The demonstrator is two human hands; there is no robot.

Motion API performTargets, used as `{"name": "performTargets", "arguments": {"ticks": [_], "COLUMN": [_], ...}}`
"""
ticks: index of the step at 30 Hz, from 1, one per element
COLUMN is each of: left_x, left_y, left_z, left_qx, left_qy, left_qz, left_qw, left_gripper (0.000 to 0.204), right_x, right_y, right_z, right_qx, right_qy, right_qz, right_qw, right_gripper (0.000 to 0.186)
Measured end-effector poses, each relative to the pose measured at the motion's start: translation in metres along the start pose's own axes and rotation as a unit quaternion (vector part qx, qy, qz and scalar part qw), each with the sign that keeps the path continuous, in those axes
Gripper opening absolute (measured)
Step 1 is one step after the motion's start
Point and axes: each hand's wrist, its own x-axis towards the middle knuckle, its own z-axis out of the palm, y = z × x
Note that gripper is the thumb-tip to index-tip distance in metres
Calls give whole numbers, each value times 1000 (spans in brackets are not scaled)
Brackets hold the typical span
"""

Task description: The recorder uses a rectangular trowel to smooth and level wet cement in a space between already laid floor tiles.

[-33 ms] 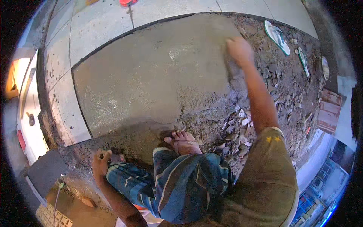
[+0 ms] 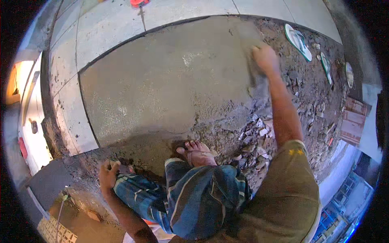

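Outstretched, the person's right hand [image 2: 265, 56] presses down on a flat trowel-like tool [image 2: 254, 72] at the far right edge of a grey slab of wet cement [image 2: 170, 81]; the fingers are curled over its top, closed on it, though the tool itself is mostly hidden under the hand and its exact kind is hard to tell. Only a dark flat blade shows beneath the wrist, lying against the cement where the smooth surface meets rough rubble [image 2: 259, 137]. The left hand [image 2: 108, 172] rests low at the near left, fingers bent and gripping the knee of the striped blue trousers [image 2: 194, 194]. A bare foot [image 2: 196, 152] stands at the near edge of the cement, toes pointing toward it. Beyond the slab lie pale floor tiles [image 2: 105, 28]. To the far right, on the broken ground, a pair of green and white sandals [image 2: 299, 40] lies well apart from the working hand.
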Motion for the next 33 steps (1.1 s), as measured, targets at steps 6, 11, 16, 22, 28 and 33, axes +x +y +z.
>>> {"name": "performTargets", "arguments": {"ticks": [6, 11, 16, 22, 28, 33], "left_x": [-4, -9, -21, -20, -26, -39], "left_y": [6, 3, 39, 15, -17, 9], "left_z": [-9, -7, -13, -13, -15, -9], "left_qx": [81, -5, 27, 15, -13, -70], "left_qy": [2, 48, 73, 38, 99, 51], "left_qz": [-35, -86, -114, -140, -54, -127], "left_qw": [996, 995, 990, 989, 994, 988], "left_gripper": [33, 32, 30, 30, 29, 24], "right_x": [4, 85, 124, 157, 220, 257], "right_y": [-2, -101, -227, -255, -66, 67], "right_z": [-26, -16, -9, 15, -68, -90], "right_qx": [47, -29, -62, -108, -298, -254], "right_qy": [-28, -157, -278, -344, -294, -219], "right_qz": [-174, -348, -482, -400, -391, -303], "right_qw": [983, 924, 829, 843, 820, 892], "right_gripper": [44, 45, 51, 48, 64, 55]}}
